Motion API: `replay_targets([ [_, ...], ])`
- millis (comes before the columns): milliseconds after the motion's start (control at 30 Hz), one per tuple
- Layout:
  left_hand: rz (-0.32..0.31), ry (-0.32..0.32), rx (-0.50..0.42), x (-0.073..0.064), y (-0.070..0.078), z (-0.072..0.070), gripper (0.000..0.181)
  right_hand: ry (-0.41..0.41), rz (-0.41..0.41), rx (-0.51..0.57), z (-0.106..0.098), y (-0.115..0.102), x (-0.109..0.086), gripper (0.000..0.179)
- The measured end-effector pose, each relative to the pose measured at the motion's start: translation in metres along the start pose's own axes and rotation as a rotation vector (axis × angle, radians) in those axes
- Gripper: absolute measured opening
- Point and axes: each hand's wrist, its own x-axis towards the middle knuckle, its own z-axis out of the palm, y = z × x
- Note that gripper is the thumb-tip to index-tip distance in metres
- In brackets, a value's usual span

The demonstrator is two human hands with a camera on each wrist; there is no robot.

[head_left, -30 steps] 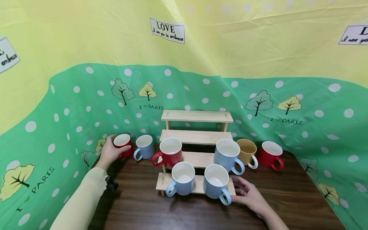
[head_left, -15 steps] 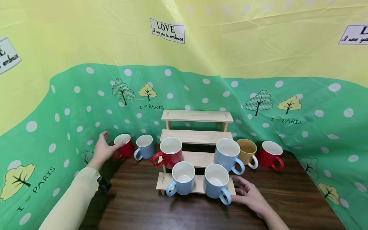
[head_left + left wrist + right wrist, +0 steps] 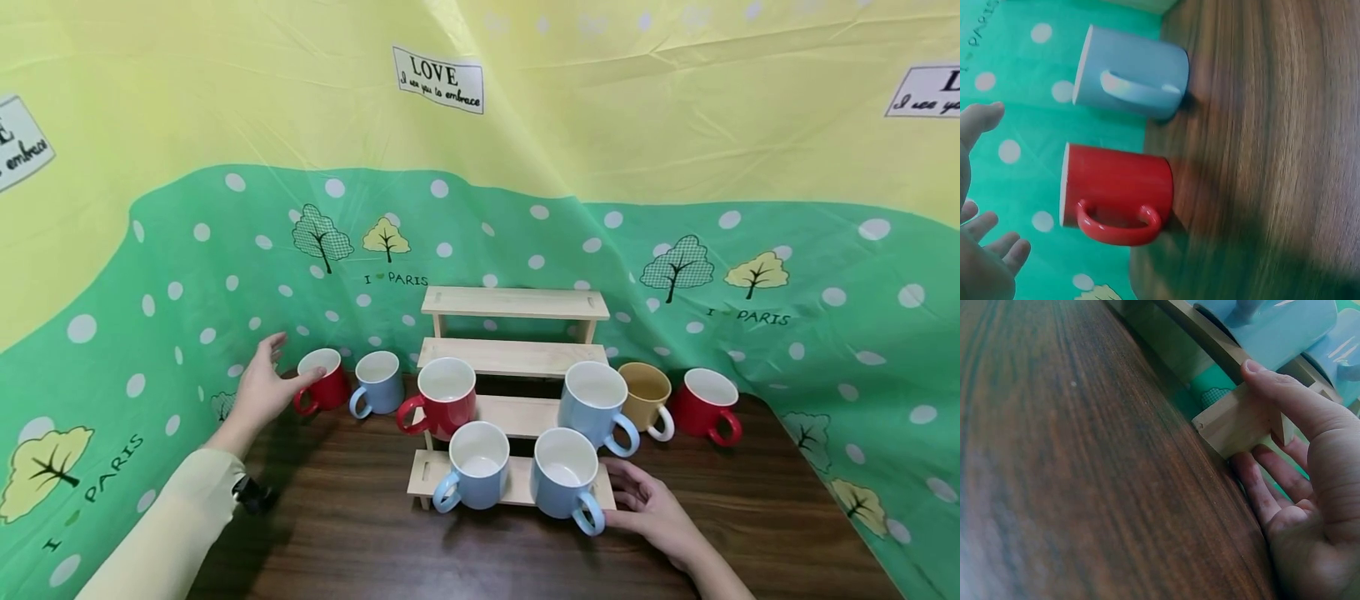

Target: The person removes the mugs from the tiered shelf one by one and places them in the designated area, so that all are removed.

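Note:
My left hand (image 3: 262, 387) is held with thumb and fingers spread beside a red mug (image 3: 327, 389) at the back left. In the left wrist view a gap shows between the fingers and this mug, which stands upright on the table. A light blue mug (image 3: 380, 387) is just right of it. My right hand (image 3: 654, 510) grips the right end of the lowest step of a wooden tiered stand (image 3: 517, 357), thumb at the front edge and fingers curled behind its leg. That step bears two light blue mugs (image 3: 480, 471); above them are another red mug (image 3: 447, 404) and a larger blue mug (image 3: 592, 408).
Right of the stand are a tan mug (image 3: 642, 392) with a white handle and another red mug (image 3: 703, 406). A green and yellow patterned cloth (image 3: 517, 225) hangs behind and at the sides. Everything rests on a dark wooden table (image 3: 360, 533).
My left hand has let go of the red mug at the back left and drawn away to the left, its fingers spreading. My right hand has stayed at the stand.

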Motion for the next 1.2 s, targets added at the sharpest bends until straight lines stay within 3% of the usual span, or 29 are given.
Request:
replay_targets([
  [233, 0.032, -0.001, -0.052, -0.01, 0.016, -0.002, 0.106, -0.002, -0.02, 0.002, 0.0, 0.002, 0.0, 0.077],
  [500, 0.106, -0.015, -0.126, -0.028, 0.05, 0.0, 0.09, -0.003, -0.013, -0.001, 0.0, 0.002, 0.001, 0.078],
  [667, 0.176, -0.045, -0.192, -0.037, 0.07, 0.008, 0.087, -0.002, -0.005, -0.002, 0.0, 0.001, 0.0, 0.078],
  [1200, 0.325, -0.141, -0.186, -0.068, 0.127, 0.043, 0.084, 0.001, 0.001, 0.017, -0.001, -0.001, 0.001, 0.079],
])
